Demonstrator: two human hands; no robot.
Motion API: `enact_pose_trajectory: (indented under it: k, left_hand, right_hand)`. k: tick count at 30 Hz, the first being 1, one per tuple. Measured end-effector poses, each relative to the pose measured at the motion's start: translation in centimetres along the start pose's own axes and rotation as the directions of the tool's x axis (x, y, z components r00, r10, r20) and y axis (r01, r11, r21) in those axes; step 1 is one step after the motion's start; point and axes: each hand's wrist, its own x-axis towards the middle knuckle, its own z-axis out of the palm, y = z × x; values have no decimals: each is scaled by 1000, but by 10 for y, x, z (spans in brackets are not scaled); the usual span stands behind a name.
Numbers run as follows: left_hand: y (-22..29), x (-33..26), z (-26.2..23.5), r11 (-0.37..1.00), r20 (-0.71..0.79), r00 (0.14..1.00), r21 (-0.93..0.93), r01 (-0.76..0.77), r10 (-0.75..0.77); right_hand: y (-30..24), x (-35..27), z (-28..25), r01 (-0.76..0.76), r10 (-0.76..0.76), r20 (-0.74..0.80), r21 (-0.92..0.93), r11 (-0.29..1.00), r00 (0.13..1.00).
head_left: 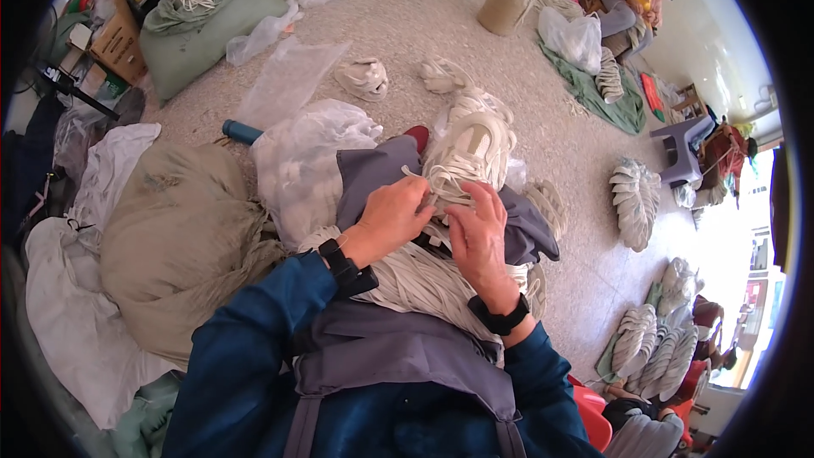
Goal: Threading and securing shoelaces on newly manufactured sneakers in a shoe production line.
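A large bundle of off-white flat cords [471, 146] lies in front of me, and more loose cords [420, 284] spread across my lap over a grey apron [398, 348]. My left hand [392, 219] is closed in a pinch on a cord at the near end of the bundle, with a short cord end standing up by its fingertips. Close beside it, my right hand [480, 236] has its thumb and fingers curled together on the cords. The fingers partly hide the exact spot they grip. Dark bands circle both wrists.
Left of me lie a beige cloth sack [182, 237], white sacks [76, 314] and a clear plastic bag [309, 165]. A full green sack [208, 25] stands farther back. Coiled cord bundles [634, 203] rest on the floor at right, near a grey stool [681, 151]. Another person [632, 4] sits far right.
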Motion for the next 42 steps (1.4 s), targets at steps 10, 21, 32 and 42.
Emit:
enact_pose_trajectory:
  k: [10, 21, 32, 42]
  left_hand:
    - [-5, 3, 8, 993, -97, 988, 13, -117, 117]
    - [-8, 2, -1, 995, -86, 996, -101, 18, -27]
    - [-3, 12, 11, 959, -99, 990, -273, 71, -102]
    - [-12, 29, -10, 345, 509, 825, -749, 566, -246]
  right_hand:
    - [8, 9, 42, -40, 33, -52, -134, 990, 998]
    - [46, -67, -56, -186, 201, 54, -206, 961, 978]
    - [19, -32, -32, -82, 84, -55, 37, 996, 995]
    - [20, -18, -13, -109, 110, -17, 78, 991, 994]
